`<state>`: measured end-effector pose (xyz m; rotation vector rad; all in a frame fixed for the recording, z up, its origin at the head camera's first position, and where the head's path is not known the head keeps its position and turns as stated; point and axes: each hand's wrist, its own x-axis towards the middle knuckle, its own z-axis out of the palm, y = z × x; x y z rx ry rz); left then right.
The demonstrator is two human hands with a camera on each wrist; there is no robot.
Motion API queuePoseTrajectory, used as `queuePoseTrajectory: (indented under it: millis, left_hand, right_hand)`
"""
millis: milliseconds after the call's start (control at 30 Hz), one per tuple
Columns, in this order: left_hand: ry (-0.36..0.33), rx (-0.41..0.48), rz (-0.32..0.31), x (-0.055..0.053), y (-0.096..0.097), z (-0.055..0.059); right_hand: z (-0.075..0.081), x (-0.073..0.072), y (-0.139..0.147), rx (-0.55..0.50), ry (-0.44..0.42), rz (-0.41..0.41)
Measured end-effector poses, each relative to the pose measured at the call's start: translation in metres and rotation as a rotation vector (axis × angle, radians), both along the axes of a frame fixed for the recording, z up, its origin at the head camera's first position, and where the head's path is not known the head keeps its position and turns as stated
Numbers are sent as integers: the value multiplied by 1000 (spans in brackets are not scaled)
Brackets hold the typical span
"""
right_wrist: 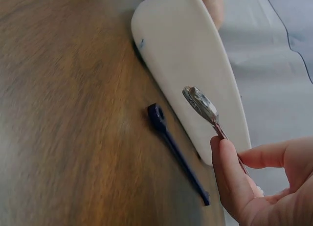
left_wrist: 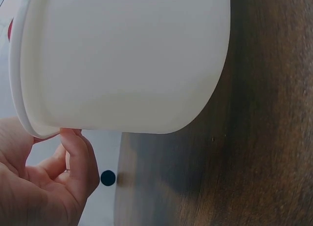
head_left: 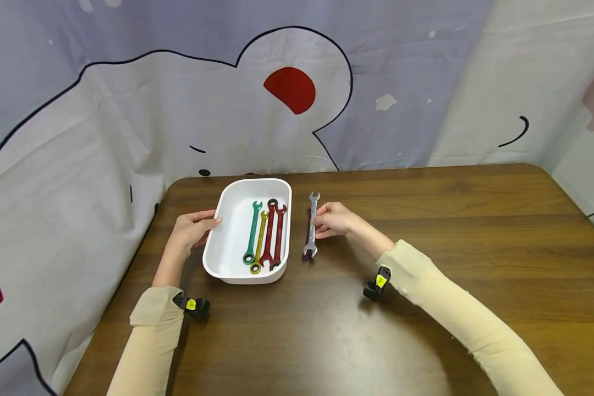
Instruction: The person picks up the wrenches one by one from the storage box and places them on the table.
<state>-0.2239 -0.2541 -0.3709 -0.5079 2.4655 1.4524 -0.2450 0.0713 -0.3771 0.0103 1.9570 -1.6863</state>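
Observation:
My left hand (head_left: 188, 231) grips the left side of a white plastic tray (head_left: 230, 220), thumb over the rim and fingers outside against the wall. Inside it lie a green wrench (head_left: 252, 234), a yellow wrench (head_left: 259, 240) and two red wrenches (head_left: 278, 236), roughly side by side. Just right of the tray, my right hand (head_left: 337, 219) pinches a silver wrench (head_left: 313, 212) by its middle between thumb and fingers. The right wrist view shows the silver wrench (right_wrist: 203, 104) raised above the wood. Below it, a dark blue wrench (right_wrist: 178, 155) lies on the table, mostly covered in the head view.
The brown wooden table (head_left: 450, 220) extends to the right and toward the front. Behind its back edge hangs a printed curtain (head_left: 203, 110), which also runs down the left side. Each wrist wears a small black camera (head_left: 376, 283).

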Motion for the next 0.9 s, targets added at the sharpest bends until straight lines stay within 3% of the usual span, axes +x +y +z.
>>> queuePoseTrajectory:
  millis: [900]
  left_hand:
    - [6, 2, -4, 0, -1, 0]
  right_hand:
    - [-17, -9, 16, 94, -38, 13]
